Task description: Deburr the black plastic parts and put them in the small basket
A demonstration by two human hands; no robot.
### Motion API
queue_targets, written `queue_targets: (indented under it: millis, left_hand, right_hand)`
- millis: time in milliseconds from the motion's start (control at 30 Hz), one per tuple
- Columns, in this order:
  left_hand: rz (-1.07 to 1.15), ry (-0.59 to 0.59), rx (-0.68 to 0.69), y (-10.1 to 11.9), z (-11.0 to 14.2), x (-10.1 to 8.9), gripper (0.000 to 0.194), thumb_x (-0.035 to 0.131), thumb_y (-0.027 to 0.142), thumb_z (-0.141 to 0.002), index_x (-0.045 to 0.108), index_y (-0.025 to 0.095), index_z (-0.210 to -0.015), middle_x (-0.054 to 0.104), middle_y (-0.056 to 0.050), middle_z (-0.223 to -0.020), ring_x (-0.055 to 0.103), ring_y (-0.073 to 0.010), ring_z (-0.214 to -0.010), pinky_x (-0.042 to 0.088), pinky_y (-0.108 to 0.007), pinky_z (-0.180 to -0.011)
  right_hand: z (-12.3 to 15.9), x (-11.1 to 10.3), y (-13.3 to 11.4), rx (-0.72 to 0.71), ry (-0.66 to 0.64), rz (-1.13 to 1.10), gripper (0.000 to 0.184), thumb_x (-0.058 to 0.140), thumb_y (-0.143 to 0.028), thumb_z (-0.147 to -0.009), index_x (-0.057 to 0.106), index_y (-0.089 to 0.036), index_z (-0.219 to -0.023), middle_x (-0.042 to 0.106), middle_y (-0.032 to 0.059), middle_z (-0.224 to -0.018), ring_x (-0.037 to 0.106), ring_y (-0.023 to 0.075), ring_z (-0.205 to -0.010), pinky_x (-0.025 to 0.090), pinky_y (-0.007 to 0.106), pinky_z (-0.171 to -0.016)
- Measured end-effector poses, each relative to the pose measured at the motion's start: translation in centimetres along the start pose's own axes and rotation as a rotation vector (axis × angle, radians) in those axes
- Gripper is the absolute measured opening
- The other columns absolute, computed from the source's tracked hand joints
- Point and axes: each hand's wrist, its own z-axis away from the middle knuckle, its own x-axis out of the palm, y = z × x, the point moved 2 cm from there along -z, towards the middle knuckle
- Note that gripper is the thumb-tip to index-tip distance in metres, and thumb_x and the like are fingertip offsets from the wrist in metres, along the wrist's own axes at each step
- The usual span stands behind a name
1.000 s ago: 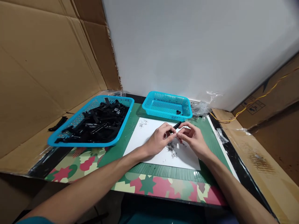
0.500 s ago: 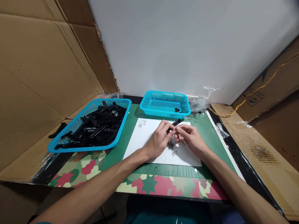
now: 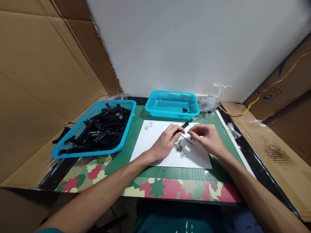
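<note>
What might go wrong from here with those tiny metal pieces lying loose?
The left hand might brush the loose pile of tiny metal pieces and scatter it across the flat white sheet. The slotted black part could slip, since only the left hand seems to hold it.

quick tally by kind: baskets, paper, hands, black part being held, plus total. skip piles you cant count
Baskets: 2
White sheet: 1
Left hand: 1
Right hand: 1
Held black part: 1
Total: 6
Not counted: piled black parts and metal bits, too jumbled or small to number.
</note>
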Motion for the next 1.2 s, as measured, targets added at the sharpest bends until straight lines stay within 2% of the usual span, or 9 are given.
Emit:
queue_targets:
  millis: [67, 133, 233, 367, 500, 667, 967, 1200]
  left_hand:
    - [0.047, 0.000, -0.028, -0.1, 0.0, 0.1, 0.028, 0.049, 0.032, -0.109, 0.063, 0.025, -0.132, 0.069, -0.006, -0.119, 0.064, -0.0198, -0.105, 0.050, -0.034, -0.095]
    - [0.081, 0.007, -0.085, -0.3, 0.0, 0.2, 0.038, 0.056, 0.032, -0.106, 0.058, 0.025, -0.143, 0.072, -0.006, -0.117, 0.066, -0.0184, -0.093, 0.053, -0.034, -0.087]
    - [0.075, 0.012, -0.125, -0.6, -0.1, 0.4, 0.036, 0.067, 0.033, -0.100, 0.070, 0.020, -0.133, 0.076, -0.008, -0.116, 0.069, -0.0196, -0.089, 0.056, -0.035, -0.085]
    - [0.044, -0.014, -0.119, -0.7, -0.1, 0.7, 0.023, 0.071, 0.029, -0.097, 0.080, 0.019, -0.116, 0.080, -0.009, -0.116, 0.073, -0.0250, -0.102, 0.058, -0.040, -0.094]
    - [0.005, -0.023, -0.118, -0.8, 0.0, 0.8, 0.022, 0.074, 0.025, -0.094, 0.083, 0.020, -0.113, 0.081, -0.009, -0.112, 0.074, -0.0251, -0.100, 0.059, -0.041, -0.094]
    - [-0.003, -0.034, -0.091, -0.8, -0.1, 0.9, 0.025, 0.073, 0.022, -0.095, 0.082, 0.020, -0.117, 0.081, -0.009, -0.108, 0.074, -0.0227, -0.095, 0.060, -0.038, -0.090]
    - [0.005, -0.060, -0.105, -0.9, -0.1, 1.0, 0.026, 0.074, 0.024, -0.095, 0.081, 0.020, -0.119, 0.080, -0.008, -0.113, 0.073, -0.0226, -0.101, 0.058, -0.037, -0.091]
    - [0.021, -0.076, -0.131, -0.9, -0.1, 1.0, 0.026, 0.069, 0.018, -0.096, 0.082, 0.018, -0.118, 0.081, -0.009, -0.110, 0.074, -0.0203, -0.093, 0.058, -0.033, -0.085]
  right_hand:
    - [-0.2, -0.8, 0.5, 0.107, 0.055, -0.116, 0.026, 0.078, -0.042, -0.082, 0.077, -0.017, -0.077, 0.067, 0.0033, -0.059, 0.056, 0.0137, -0.052, 0.042, 0.027, -0.051]
    - [-0.4, -1.5, 1.1, 0.195, 0.100, -0.201, 0.028, 0.080, -0.044, -0.078, 0.076, -0.016, -0.074, 0.064, 0.0022, -0.055, 0.050, 0.0118, -0.048, 0.036, 0.026, -0.046]
    - [-0.5, -2.0, 1.7, 0.237, 0.131, -0.175, 0.030, 0.082, -0.045, -0.075, 0.075, -0.016, -0.073, 0.063, 0.0019, -0.054, 0.047, 0.0107, -0.047, 0.033, 0.026, -0.046]
    - [-0.5, -1.7, 1.9, 0.184, 0.083, 0.105, 0.023, 0.073, -0.037, -0.079, 0.073, -0.016, -0.069, 0.067, 0.0038, -0.056, 0.055, 0.0139, -0.051, 0.038, 0.027, -0.052]
    - [-0.6, -0.8, 1.9, 0.141, 0.022, 0.312, 0.018, 0.064, -0.026, -0.079, 0.073, -0.017, -0.067, 0.070, 0.0048, -0.058, 0.059, 0.0158, -0.054, 0.040, 0.028, -0.054]
    - [-0.6, -0.4, 2.1, 0.104, 0.034, 0.412, 0.017, 0.063, -0.024, -0.079, 0.075, -0.016, -0.071, 0.073, 0.0045, -0.062, 0.062, 0.0156, -0.056, 0.040, 0.027, -0.054]
    - [-0.4, -0.7, 1.9, 0.083, -0.020, 0.491, 0.018, 0.063, -0.022, -0.083, 0.075, -0.017, -0.071, 0.074, 0.0039, -0.064, 0.064, 0.0153, -0.057, 0.042, 0.028, -0.057]
    - [0.0, -0.5, 2.0, -0.024, 0.024, 0.593, 0.016, 0.063, -0.024, -0.086, 0.074, -0.017, -0.077, 0.072, 0.0037, -0.065, 0.061, 0.0157, -0.057, 0.040, 0.028, -0.059]
